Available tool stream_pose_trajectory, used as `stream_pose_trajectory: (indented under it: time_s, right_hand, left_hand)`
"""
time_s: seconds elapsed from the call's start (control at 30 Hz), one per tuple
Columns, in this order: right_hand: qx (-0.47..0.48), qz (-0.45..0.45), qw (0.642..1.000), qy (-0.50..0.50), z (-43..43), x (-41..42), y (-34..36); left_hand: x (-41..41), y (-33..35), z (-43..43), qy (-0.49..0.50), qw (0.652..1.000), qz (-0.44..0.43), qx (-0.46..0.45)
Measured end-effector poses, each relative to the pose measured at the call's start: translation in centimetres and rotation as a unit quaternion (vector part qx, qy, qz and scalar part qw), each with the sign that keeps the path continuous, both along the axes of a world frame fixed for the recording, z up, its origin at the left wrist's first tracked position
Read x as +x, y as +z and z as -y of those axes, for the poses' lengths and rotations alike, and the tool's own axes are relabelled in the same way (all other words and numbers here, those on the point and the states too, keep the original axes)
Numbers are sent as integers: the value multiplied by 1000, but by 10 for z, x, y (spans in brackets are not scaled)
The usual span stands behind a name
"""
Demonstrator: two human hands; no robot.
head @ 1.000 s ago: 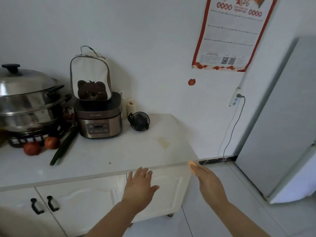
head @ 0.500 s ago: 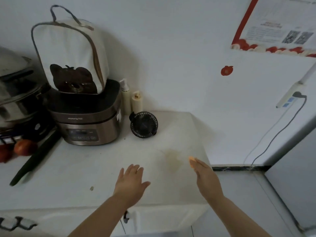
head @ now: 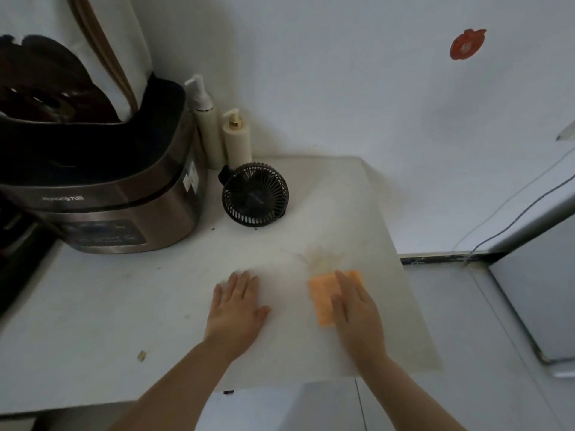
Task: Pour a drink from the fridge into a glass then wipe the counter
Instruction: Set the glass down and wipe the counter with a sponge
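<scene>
An orange cloth (head: 323,298) lies flat on the white counter (head: 124,306), just below a brownish stain (head: 322,256). My right hand (head: 357,309) presses down on the cloth's right half, fingers stretched forward over it. Flat on the bare counter to the left rests my left hand (head: 236,306), fingers together, holding nothing. No glass or drink is in view. The fridge (head: 541,300) shows only as a grey side at the right edge.
A small black fan (head: 255,194) stands behind the stain. Two pump bottles (head: 236,138) are against the wall. A rice cooker (head: 102,197) with a bag on top fills the left. A crumb (head: 141,356) lies near the front edge. Cables hang at the right wall.
I have moved in close over the counter. Both hands went forward and down onto it; the right hand now presses the orange cloth flat beside the stain.
</scene>
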State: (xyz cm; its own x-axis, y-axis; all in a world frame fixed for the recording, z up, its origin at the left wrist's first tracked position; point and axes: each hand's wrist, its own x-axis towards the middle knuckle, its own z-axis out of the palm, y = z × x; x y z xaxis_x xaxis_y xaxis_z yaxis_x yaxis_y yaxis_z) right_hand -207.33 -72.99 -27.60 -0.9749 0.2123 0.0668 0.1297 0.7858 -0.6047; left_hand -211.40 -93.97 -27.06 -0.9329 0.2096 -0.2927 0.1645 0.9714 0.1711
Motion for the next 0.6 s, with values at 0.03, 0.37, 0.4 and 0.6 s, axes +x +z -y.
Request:
stream_pose_trajectory:
  time_s: [0.03, 0.37, 0.4, 0.6]
  right_hand:
    - [33, 0, 999, -14, 1, -3, -2]
    - [221, 180, 958, -14, 37, -19, -16]
    - [221, 181, 958, -7, 39, -19, -16]
    - [230, 166, 959, 18, 21, 0, -18]
  left_hand:
    - [-1, -6, 1, -9, 1000, -8, -8]
    - [-1, -26, 8, -28, 998, -40, 33]
    - [-1, -26, 8, -29, 998, -47, 31]
    - [-2, -29, 9, -31, 998, -54, 19]
